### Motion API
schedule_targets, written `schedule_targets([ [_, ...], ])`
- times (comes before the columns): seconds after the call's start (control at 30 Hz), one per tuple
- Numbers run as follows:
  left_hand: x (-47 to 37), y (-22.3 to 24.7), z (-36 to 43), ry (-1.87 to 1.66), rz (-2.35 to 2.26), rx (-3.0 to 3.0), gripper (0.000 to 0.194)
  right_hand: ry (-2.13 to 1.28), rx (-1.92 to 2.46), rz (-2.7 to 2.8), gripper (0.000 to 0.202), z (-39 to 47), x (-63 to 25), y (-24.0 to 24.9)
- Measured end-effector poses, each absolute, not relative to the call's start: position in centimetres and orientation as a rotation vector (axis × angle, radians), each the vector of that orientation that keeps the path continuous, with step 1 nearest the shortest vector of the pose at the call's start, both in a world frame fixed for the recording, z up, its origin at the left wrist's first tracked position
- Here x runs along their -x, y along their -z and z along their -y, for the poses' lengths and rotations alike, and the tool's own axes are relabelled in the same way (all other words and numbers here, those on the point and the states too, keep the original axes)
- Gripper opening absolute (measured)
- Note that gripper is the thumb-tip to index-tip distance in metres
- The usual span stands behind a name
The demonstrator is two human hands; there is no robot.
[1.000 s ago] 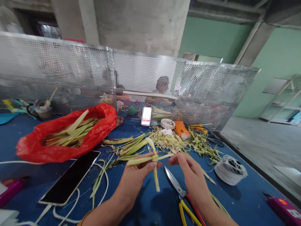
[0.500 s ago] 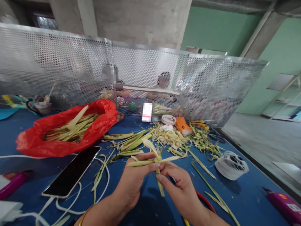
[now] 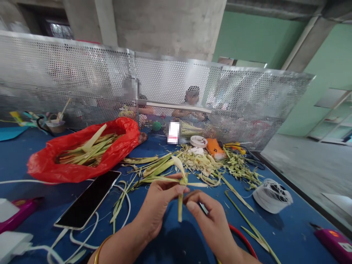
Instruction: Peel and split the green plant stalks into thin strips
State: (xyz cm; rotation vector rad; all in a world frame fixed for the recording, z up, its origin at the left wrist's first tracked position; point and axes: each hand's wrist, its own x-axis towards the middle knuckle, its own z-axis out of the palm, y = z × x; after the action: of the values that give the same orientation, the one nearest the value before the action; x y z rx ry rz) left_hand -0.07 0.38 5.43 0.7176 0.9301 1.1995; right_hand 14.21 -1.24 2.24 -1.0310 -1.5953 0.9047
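Observation:
A small knotted piece of pale green leaf strips is pinched between the thumb and fingers of my left hand. Its ends stick out in several directions: one curls up and away, one points right, and one hangs straight down towards me. Just right of the hanging end is my right hand, with thumb and forefinger pressed together and the other fingers curled, apart from the strip. Something narrow and shiny shows between its fingers, too hidden to name. Long leaf strips lie behind my hands on the blue table.
Left stand a red plastic bag of strips and a phone with a white cable. A scrap pile, tape roll and orange packet lie behind. White cord spool and purple tool sit right. A perforated metal screen closes the back.
My right fingers have come off the lower strip end and moved slightly right and down. That end now hangs straighter. My left hand keeps its pinch on the knot.

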Motion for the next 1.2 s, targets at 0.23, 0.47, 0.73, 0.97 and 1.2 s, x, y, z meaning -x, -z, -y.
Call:
schedule_targets([
  [0.23,-0.1,-5.4,-0.2,-1.105,-0.948,-0.91,0.033,-0.929,1.2,1.513,0.024,0.5,-15.3,-3.4],
  [0.47,-0.5,-4.3,-0.6,-1.062,-1.024,-1.059,0.031,-0.894,1.225,1.678,0.027,0.6,-15.3,-3.2],
  [0.73,-0.8,-3.8,-0.5,-1.134,-1.095,-1.049,0.029,-0.808,1.306,1.704,0.026,1.1,-15.2,-3.4],
  [0.97,0.1,-4.0,-1.3,-0.947,-1.008,-1.109,0.04,-0.972,1.241,1.609,0.023,0.8,-14.9,-3.3],
  [1.2,-0.1,-3.8,-1.3,-0.947,-1.029,-1.31,0.027,-0.85,1.285,1.68,0.023,0.9,-15.3,-3.3],
])
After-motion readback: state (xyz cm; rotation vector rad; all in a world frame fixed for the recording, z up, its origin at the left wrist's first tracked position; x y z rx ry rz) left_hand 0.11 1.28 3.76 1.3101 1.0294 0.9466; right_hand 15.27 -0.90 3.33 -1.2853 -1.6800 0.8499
